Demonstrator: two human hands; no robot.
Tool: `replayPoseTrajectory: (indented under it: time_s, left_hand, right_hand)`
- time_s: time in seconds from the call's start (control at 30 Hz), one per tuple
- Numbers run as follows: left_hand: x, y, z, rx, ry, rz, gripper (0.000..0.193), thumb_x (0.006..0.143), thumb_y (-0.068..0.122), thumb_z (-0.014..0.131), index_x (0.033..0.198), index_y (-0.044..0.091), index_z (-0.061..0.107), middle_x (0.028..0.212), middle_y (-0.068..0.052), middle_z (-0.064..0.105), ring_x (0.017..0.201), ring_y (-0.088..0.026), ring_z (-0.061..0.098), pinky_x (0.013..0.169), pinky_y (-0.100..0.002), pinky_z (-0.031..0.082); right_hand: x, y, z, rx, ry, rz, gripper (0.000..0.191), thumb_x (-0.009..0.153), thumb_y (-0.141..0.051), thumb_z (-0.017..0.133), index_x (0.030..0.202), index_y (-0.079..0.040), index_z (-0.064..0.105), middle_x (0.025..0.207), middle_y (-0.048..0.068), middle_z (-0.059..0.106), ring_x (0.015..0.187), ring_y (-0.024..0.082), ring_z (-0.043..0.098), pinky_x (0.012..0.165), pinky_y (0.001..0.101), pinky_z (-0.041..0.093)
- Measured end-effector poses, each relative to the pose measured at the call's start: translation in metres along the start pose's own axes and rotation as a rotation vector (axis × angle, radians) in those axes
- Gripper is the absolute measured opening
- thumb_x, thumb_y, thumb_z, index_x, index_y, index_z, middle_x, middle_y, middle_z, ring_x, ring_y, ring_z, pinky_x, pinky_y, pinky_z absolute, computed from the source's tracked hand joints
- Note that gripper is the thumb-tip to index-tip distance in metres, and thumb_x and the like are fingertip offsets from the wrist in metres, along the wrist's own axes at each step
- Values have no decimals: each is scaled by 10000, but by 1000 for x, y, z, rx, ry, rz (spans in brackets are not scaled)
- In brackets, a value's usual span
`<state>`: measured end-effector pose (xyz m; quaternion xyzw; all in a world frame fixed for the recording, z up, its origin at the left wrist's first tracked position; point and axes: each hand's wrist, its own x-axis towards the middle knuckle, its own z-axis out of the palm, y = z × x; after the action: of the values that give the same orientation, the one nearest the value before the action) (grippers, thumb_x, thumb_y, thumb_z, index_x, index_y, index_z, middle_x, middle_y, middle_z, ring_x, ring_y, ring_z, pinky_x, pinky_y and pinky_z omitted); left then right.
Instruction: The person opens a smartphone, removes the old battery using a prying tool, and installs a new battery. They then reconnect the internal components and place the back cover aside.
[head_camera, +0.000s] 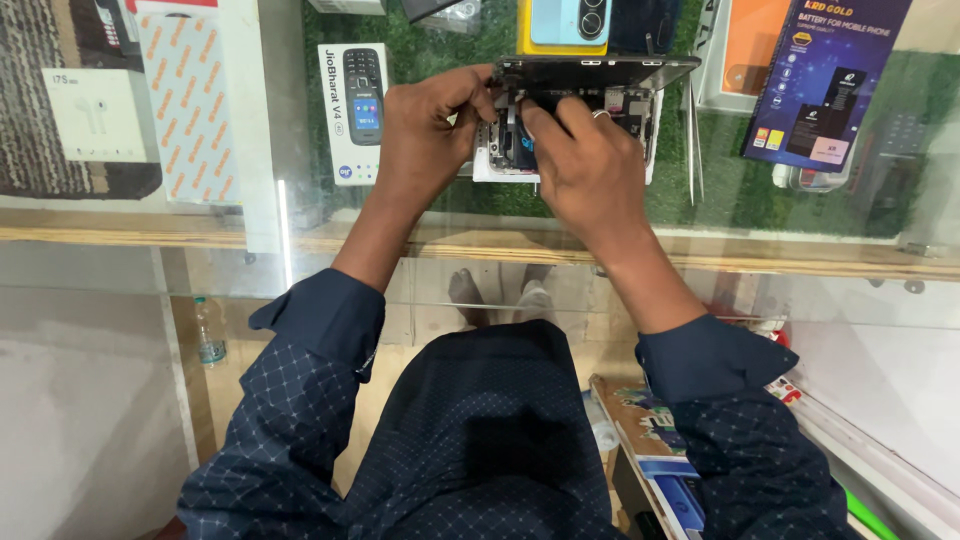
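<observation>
An opened smartphone (625, 100) lies on a glass counter top, its dark screen panel (600, 68) lifted up at the far side and its inner parts exposed. My left hand (425, 135) pinches the phone's left edge with thumb and fingers. My right hand (590, 165), a ring on one finger, covers the near part of the phone, its fingertips pressing inside the open body. What the fingertips touch is hidden. Metal tweezers (693, 150) lie just right of the phone.
Under the glass sit a white keypad-phone box (352, 110), an earbuds box (100, 115), a dark blue battery package (825, 80) and an orange box (750, 45) on green turf. A wooden counter edge (150, 235) runs across. A bottle (208, 335) stands on the floor below.
</observation>
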<state>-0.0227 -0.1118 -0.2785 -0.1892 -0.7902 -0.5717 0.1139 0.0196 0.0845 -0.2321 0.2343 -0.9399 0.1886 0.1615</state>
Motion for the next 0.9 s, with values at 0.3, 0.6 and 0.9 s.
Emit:
replayPoseTrajectory:
  time_s: [0.3, 0.6, 0.9]
  left_hand:
    - [0, -1, 0, 7, -2, 20, 203, 837, -191, 617, 871, 6, 648, 1161, -136, 761, 940, -234, 798, 675, -292, 619]
    - [-1, 2, -1, -31, -5, 14, 187, 856, -193, 617, 877, -7, 631, 1173, -130, 764, 958, -230, 805, 729, -298, 636]
    - [-1, 1, -2, -29, -4, 16, 187, 855, -194, 630, 876, -9, 632, 1173, -132, 764, 985, -234, 803, 748, -294, 642]
  right_hand:
    - [-1, 3, 2, -23, -6, -9, 320, 890, -20, 755, 1198, -100, 725, 930, 73, 556, 693, 253, 610, 591, 372, 510]
    - [-1, 0, 4, 5, 38, 31, 263, 944, -54, 774, 1196, -121, 735, 947, 57, 564, 731, 241, 632, 616, 370, 512]
    - [-3, -1, 4, 5, 28, -13, 263, 886, -29, 773, 1145, -71, 745, 912, 75, 551, 666, 234, 591, 590, 356, 501]
